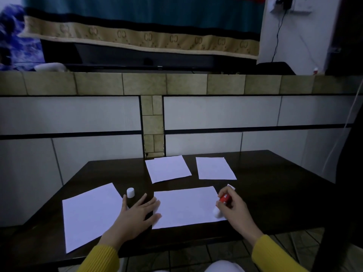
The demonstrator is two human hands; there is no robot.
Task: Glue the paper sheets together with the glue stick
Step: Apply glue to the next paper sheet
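Dark table (275,193): right hand (234,207) grips glue stick (224,200) on sheet (184,205).

I see a dark wooden table (275,185) set against a tiled wall. Four white paper sheets lie flat on it: a large sheet (90,214) at the near left, a middle sheet (186,207) in front of me, and two smaller ones at the far edge, the far left sheet (168,168) and the far right sheet (215,168). A white cap (130,192) stands upright between the large and middle sheets. My left hand (137,216) rests flat on the tabletop, fingertips over the middle sheet's left edge.
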